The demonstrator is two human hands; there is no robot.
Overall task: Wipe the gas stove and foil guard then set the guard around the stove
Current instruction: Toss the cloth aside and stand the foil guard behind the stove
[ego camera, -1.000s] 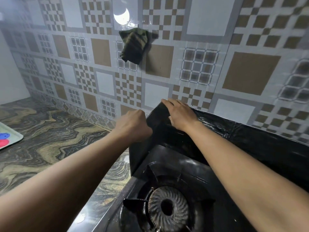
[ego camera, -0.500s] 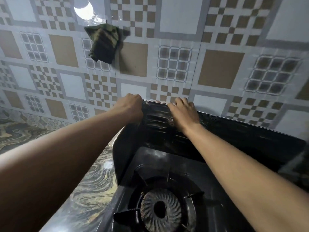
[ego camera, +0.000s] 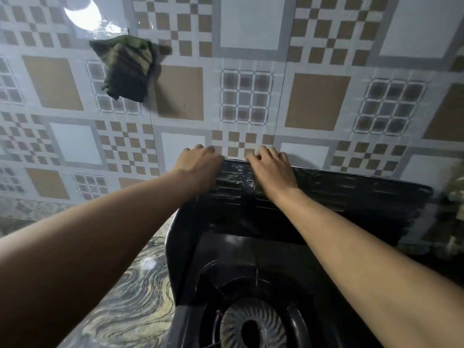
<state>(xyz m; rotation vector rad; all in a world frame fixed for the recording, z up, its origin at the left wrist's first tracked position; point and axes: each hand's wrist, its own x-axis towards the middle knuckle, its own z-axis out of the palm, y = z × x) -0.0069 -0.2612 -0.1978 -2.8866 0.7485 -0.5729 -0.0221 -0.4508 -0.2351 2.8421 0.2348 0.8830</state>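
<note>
Patterned tiled wall (ego camera: 251,26) closes the far side of the scene, with a dark green cloth (ego camera: 125,71) hanging on it at upper left. Below it, a marbled table (ego camera: 130,297) carries the gas stove (ego camera: 251,249), whose burner (ego camera: 251,327) sits at the near edge of view.

Foil guard (ego camera: 339,197): dark, ribbed and creased. It stands upright behind the stove, against the wall. Its long axis runs left to right along the wall. At its left end a panel turns toward the near side and runs down the stove's left flank.

Left hand (ego camera: 200,164): at the guard's far-left corner, fingers hooked over the top edge, back of the hand up. Right hand (ego camera: 272,169): just beside it to the right, fingers likewise curled over the top edge. Both grips are narrow and hold the guard's rim; the thumbs are hidden. Both forearms reach out nearly straight over the stove.

Assessment: the back and left side appear to be in place. The guard's right end lies well to the right of both hands, with the right hand the nearer. Whether a right panel is turned forward cannot be told. Seating that end would likely call for the right hand to travel along the rim.
</note>
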